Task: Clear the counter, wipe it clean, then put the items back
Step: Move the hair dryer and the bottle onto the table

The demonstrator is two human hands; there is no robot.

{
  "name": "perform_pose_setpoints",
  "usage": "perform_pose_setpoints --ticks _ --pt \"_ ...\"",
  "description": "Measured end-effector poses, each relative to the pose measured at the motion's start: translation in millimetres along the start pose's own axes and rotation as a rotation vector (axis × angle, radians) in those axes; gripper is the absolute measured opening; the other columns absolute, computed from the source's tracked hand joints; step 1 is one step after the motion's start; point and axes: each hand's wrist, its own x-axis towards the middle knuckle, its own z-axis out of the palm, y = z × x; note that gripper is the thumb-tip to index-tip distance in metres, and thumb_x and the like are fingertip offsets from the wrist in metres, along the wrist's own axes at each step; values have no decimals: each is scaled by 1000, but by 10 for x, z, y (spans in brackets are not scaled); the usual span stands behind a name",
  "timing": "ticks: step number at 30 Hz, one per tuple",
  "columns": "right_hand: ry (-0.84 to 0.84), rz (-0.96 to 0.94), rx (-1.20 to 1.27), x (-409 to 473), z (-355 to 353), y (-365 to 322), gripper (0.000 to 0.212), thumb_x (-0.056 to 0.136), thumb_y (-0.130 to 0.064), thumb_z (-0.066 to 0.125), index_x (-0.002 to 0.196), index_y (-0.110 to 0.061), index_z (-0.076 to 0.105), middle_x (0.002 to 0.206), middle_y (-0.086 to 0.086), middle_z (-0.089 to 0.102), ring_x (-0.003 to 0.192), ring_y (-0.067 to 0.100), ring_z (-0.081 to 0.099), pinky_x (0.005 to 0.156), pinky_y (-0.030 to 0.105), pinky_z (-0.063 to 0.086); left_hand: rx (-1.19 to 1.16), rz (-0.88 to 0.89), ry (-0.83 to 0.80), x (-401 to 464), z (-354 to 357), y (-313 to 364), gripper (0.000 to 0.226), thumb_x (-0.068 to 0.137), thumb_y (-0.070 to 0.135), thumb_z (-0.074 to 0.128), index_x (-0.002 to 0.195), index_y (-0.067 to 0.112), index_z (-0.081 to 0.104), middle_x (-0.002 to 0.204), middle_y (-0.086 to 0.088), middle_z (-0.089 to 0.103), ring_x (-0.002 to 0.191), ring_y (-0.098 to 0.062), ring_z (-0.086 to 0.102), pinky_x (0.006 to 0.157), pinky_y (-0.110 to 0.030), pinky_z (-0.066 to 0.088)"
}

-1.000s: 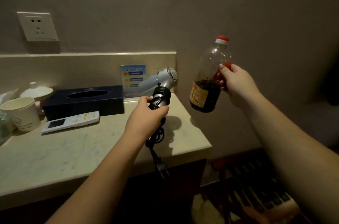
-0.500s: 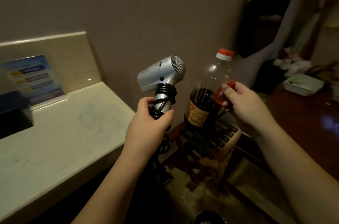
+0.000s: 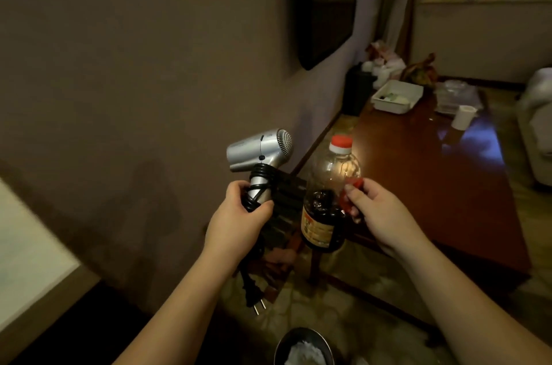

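You've got the silver hair dryer (image 3: 259, 150) up in the air, left hand (image 3: 239, 216) wrapped round its cord-wound handle, plug (image 3: 254, 296) dangling. Your right hand (image 3: 379, 212) grips the red-capped bottle (image 3: 327, 200) by its handle, beside the wooden table (image 3: 424, 185).

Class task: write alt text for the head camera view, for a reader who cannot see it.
In a dim room, a person's left hand holds a silver hair dryer by its cord-wrapped handle, plug dangling, while the right hand holds a red-capped bottle part full of dark liquid. Ahead stands a wooden table bearing a white tray.
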Motion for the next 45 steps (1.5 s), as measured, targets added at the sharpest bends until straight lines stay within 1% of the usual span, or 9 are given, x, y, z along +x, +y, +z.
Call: perform_pose_setpoints --ticks 3,6,15,19,22,27,35,42,45 --pt "13 31 9 220 -295 170 17 99 -31 48 105 -29 63 74 -1 60 67 12 55 65 30 45 42 -8 -46 297 405 115 38 86 42 64 114 40 39 89 12 63 70 -11 65 61 -33 52" --pt "32 60 1 503 -607 325 16 99 -29 46 105 -29 62 74 -5 59 67 10 54 63 24 43 78 -12 -83 627 841 242 40 86 42 64 118 35 41 87 9 63 70 -13 66 66 -39 55" --pt "93 103 -67 1568 -1597 973 14 99 -29 46 98 -33 60 82 -9 62 69 7 55 66 24 44 209 37 -205 1730 2236 550 45 88 42 61 126 28 41 84 10 58 70 -11 61 62 -34 49" --pt "111 133 -60 1991 -1957 1251 16 100 -29 46 107 -31 60 87 -9 61 74 8 55 67 23 43 214 38 -254 2176 2818 599 45 87 42 61 125 27 42 85 5 64 71 -15 63 62 -35 50" --pt "130 148 -50 2315 -2148 1432 16 100 -28 45 107 -32 59 89 -6 61 76 9 54 68 24 43 242 36 -293 2498 3191 610 44 86 42 60 123 27 42 85 4 64 71 -17 63 64 -39 51" --pt "164 189 -17 2865 -2293 1727 18 100 -26 45 112 -27 58 90 -7 61 78 9 55 68 23 43 294 48 -320 3005 3677 574 46 86 41 59 125 25 42 85 6 61 70 -15 60 54 -29 39" --pt "195 203 -39 3717 -2297 2159 13 100 -29 45 105 -31 57 91 -2 63 77 10 58 72 31 48 365 69 -326 3772 4366 430 45 85 41 59 123 24 41 90 4 60 73 -17 61 61 -32 48" --pt "230 209 -47 4216 -2224 2407 13 100 -32 45 99 -30 57 86 -2 61 75 9 56 73 32 47 407 76 -320 4313 4765 354 44 85 42 60 119 22 40 92 1 61 74 -18 58 54 -29 38" --pt "229 198 -39 4380 -2205 2475 13 101 -29 44 99 -32 57 89 -7 62 78 8 57 75 29 47 418 117 -328 4490 4877 324 43 85 41 60 118 22 41 99 1 61 78 -18 58 57 -30 39"
